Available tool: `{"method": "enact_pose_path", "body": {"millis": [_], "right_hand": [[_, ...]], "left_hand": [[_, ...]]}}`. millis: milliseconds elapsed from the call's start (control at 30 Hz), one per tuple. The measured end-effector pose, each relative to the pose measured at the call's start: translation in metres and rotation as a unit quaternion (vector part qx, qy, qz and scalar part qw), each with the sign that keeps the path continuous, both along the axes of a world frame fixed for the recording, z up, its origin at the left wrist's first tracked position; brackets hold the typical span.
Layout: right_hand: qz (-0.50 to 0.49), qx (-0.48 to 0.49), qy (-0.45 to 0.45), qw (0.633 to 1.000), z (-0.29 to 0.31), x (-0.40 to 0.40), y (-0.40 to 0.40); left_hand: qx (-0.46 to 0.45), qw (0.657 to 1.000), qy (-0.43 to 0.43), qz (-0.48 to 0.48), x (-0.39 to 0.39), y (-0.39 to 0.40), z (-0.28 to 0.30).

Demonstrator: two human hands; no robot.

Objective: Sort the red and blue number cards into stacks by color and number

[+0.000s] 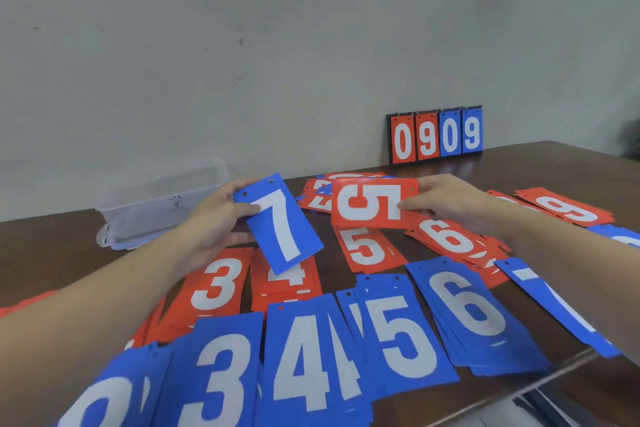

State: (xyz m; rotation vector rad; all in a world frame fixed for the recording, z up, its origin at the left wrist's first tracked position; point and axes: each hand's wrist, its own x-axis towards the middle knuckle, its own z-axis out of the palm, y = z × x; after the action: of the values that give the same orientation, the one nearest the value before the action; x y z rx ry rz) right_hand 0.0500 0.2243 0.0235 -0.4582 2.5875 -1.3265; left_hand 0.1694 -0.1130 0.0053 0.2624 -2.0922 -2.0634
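The blue 7 (278,224) looks thin, light and stiff, probably slick plastic, so an edge pinch near the punched holes suits it. The left hand (216,218) pinches it there, lifted above the red 3 (216,282) and red 4 (285,279) stacks. The right hand (450,201) pinches the red 5 (374,203) by its end, above the red 5 stack (367,248). Blue stacks (398,326) line the near table (519,163) edge; unsorted cards (322,191) lie behind.
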Motion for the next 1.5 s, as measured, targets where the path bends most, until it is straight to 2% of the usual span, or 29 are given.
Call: {"method": "enact_pose_path", "body": {"millis": [167, 300, 500, 700, 867, 967, 1100, 1200, 1400, 1500], "right_hand": [[0.008, -0.068, -0.046, 0.997, 0.006, 0.016, -0.011], [0.018, 0.004, -0.038, 0.999, 0.003, 0.016, -0.024], [0.04, 0.043, -0.081, 0.995, 0.0, -0.006, -0.034], [0.027, 0.042, -0.049, 0.998, -0.014, -0.04, -0.051], [0.053, 0.135, 0.041, 0.989, -0.037, -0.063, -0.066], [0.075, 0.161, 0.062, 0.982, -0.056, -0.071, -0.067], [0.03, 0.114, 0.124, 0.985, -0.06, -0.078, -0.045], [-0.017, 0.071, 0.129, 0.989, -0.053, -0.081, -0.009], [-0.095, 0.065, 0.166, 0.979, -0.042, -0.08, 0.081], [-0.131, 0.066, 0.165, 0.975, -0.04, -0.077, 0.123]], "left_hand": [[0.007, 1.0, 0.002, 0.009, 0.018, -0.007, 0.004], [-0.003, 1.0, 0.0, 0.014, 0.021, -0.007, 0.004], [0.002, 1.0, 0.0, 0.026, 0.006, 0.003, -0.003], [0.013, 1.0, -0.006, -0.006, -0.017, 0.017, -0.011], [0.014, 0.999, -0.02, -0.025, -0.041, 0.029, -0.019], [0.014, 0.999, -0.031, -0.038, -0.056, 0.041, -0.023], [0.021, 0.997, -0.035, -0.058, -0.078, 0.064, -0.026], [0.025, 0.995, -0.043, -0.092, -0.094, 0.089, -0.027], [0.046, 0.984, -0.064, -0.161, -0.126, 0.164, -0.025], [0.025, 0.982, -0.058, -0.179, -0.144, 0.207, -0.025]]}}
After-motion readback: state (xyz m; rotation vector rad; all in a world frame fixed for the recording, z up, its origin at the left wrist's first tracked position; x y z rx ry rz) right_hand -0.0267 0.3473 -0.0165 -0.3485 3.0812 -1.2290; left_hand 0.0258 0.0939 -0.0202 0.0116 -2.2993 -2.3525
